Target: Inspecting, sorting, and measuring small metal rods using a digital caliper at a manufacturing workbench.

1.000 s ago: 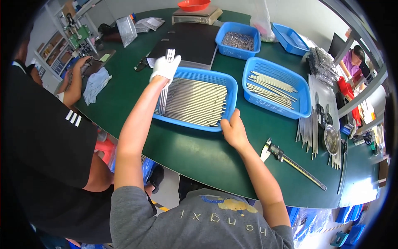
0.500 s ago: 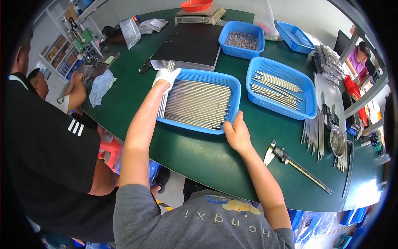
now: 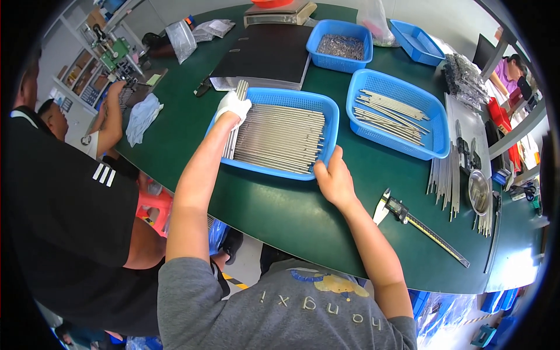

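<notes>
My left hand [image 3: 233, 109], in a white glove, is closed round a bundle of thin metal rods [image 3: 242, 89] at the left end of a blue plastic basket [image 3: 262, 169]. The bundle stands lengthwise along that end, its top poking out above my fingers. Many more silver rods [image 3: 280, 137] lie side by side across the basket, roughly left to right. My bare right hand [image 3: 336, 181] grips the basket's near right corner, thumb up by the rim, the other fingers partly hidden. Right of it, a digital caliper [image 3: 402, 213] rests on the green table.
A second blue basket [image 3: 434, 149] holds loose rods; behind it another blue basket [image 3: 311, 55] contains small metal pieces. A black binder [image 3: 262, 52] lies beyond my basket. More rods [image 3: 446, 184] and a metal bowl [image 3: 479, 192] are at right. A co-worker in black [image 3: 70, 216] stands close left.
My view has shifted slightly, so the baskets sit a little higher in the picture. Both hands keep their holds. At far left, another person's hand has risen near the green machine.
</notes>
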{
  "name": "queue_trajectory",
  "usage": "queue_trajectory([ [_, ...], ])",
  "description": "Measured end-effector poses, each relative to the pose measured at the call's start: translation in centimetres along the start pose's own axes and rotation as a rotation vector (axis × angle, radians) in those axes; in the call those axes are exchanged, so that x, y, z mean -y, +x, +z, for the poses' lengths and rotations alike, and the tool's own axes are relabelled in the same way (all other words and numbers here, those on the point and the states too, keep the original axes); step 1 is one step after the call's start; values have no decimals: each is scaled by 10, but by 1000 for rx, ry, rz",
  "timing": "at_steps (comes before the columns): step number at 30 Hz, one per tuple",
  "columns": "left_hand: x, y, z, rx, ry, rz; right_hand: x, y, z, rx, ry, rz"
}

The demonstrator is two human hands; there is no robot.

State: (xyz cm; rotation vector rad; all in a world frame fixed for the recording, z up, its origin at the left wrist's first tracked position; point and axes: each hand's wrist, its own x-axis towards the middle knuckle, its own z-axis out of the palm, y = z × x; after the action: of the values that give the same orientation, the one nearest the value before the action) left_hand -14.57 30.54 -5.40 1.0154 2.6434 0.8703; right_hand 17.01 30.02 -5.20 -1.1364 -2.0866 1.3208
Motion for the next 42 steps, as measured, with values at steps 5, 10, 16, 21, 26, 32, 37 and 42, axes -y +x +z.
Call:
queue_trajectory([
  [5, -27, -8, -31, 17, 226, 112, 3, -1, 0, -40, -46, -51],
  [10, -42, -8, -49, 312, 458, 105, 4, -2, 1, -32, -55, -53],
  [16, -28, -36, -36, 279, 515, 39, 5, -1, -1, -18, -75, -39],
  [21, -29, -43, -35, 289, 543, -36, 7, -1, -1, -13, -73, -34],
  [26, -48, -59, -23, 52, 655, -17, 7, -2, -2, -19, -53, -41],
  [32, -55, -71, -23, -32, 837, 102, 7, -2, -3, -5, -47, -29],
  [37, -52, -81, -38, 75, 855, 341, 5, -2, -3, -17, -41, -56],
  [42, -49, -91, -40, 129, 794, 299, 9, -1, -2, 14, -58, -30],
])
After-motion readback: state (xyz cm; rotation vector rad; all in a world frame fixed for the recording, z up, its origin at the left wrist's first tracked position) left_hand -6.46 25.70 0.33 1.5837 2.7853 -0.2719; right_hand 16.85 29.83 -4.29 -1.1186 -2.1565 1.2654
